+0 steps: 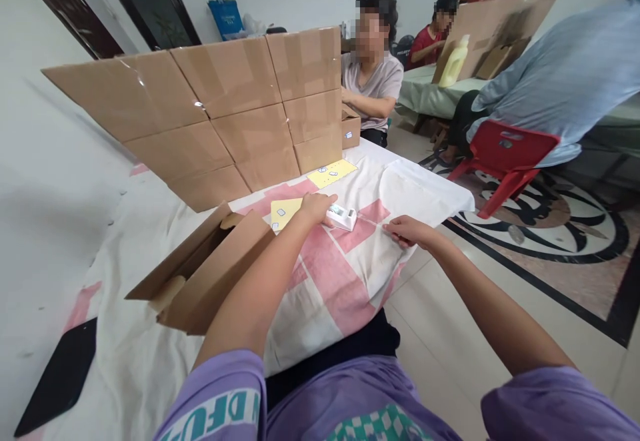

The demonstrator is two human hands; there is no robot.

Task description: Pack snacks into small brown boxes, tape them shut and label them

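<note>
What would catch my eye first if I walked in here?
Probably the big cardboard wall standing on the cloth-covered table, ahead and to the left. Next, perhaps, the bright red chair at right, with someone in blue seated on it. Nearer, the left hand grips a small white object over the table.

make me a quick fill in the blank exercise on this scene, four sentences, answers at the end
1. The camera wearer's ____ hand grips a small white plastic object.
2. There are ____ flat yellow printed cards on the pink-and-white tablecloth.
3. The low plastic chair on the right side of the picture is coloured ____.
4. The camera wearer's short-sleeved shirt is mainly ____.

Missing words: left; two; red; purple
</note>
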